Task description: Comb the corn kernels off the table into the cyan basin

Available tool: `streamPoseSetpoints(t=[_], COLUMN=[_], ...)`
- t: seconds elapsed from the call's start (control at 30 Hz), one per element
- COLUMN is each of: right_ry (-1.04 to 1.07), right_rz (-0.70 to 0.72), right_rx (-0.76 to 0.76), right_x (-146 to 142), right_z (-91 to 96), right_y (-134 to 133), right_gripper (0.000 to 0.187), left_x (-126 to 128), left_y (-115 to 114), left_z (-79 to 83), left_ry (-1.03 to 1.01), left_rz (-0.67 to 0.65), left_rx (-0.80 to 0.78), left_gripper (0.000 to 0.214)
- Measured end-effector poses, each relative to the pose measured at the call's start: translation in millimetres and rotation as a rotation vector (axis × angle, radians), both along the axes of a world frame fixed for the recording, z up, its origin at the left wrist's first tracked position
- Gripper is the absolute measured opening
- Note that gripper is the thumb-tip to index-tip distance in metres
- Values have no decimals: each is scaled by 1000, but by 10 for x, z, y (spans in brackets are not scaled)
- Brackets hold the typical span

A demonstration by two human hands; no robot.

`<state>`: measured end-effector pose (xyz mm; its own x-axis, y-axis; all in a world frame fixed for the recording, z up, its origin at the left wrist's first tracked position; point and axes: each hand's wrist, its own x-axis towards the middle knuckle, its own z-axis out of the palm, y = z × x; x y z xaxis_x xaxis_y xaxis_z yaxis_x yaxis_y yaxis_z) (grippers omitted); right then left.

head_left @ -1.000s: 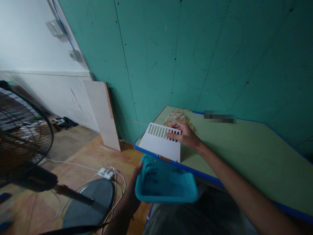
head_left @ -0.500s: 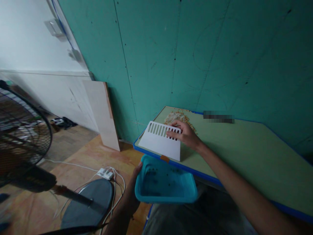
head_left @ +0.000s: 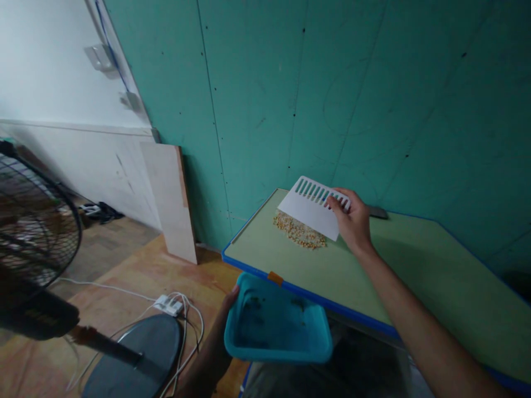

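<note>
My right hand grips the slotted end of a white plastic scraper, thumb on top. The scraper is tilted, its long plain edge down at a pile of yellow and pale grains on the green tabletop. Part of the pile is hidden behind the scraper. Below the table's blue edge, my left hand holds a turquoise plastic tray by its left side. Some small dark specks lie inside the tray. Most of the left hand's fingers are out of sight under it.
A dark flat object lies at the table's back edge against the green wall. To the left stand a fan with a round base, a white power strip with cables, and a leaning board.
My right hand has moved the scraper from the table's front edge to the far side of the grains. The grains now lie nearer the front. The tray stays below the edge.
</note>
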<state>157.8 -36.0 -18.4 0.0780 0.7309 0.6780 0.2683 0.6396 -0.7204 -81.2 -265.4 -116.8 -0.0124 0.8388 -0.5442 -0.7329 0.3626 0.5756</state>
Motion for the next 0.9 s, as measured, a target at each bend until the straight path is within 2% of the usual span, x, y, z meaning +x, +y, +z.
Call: streamPoseSetpoints(t=[0.17,0.33,0.53,0.77,0.9], right_ry=[-65,-118,-168,-187,-197], right_rz=[-40,-14,-8,-16,-11], right_rx=[14,-23,-35,-42,-43], right_x=[15,-32,-10,-18,-9], right_z=[-108,-212,-276,-315,-336], right_y=[36,72,104,136,163], right_gripper=[37,37,39,38,36], left_x=[23,15,46,26,12], left_y=[23,13,-6,50,53], left_z=[-36,-60,-33,-154,-172], left_ry=[59,11,14,-33,-32], left_rz=[21,-15,-25,-40,-41], left_rx=[-25,-1,-6,-38,-39], left_gripper=[71,77,77,77,76])
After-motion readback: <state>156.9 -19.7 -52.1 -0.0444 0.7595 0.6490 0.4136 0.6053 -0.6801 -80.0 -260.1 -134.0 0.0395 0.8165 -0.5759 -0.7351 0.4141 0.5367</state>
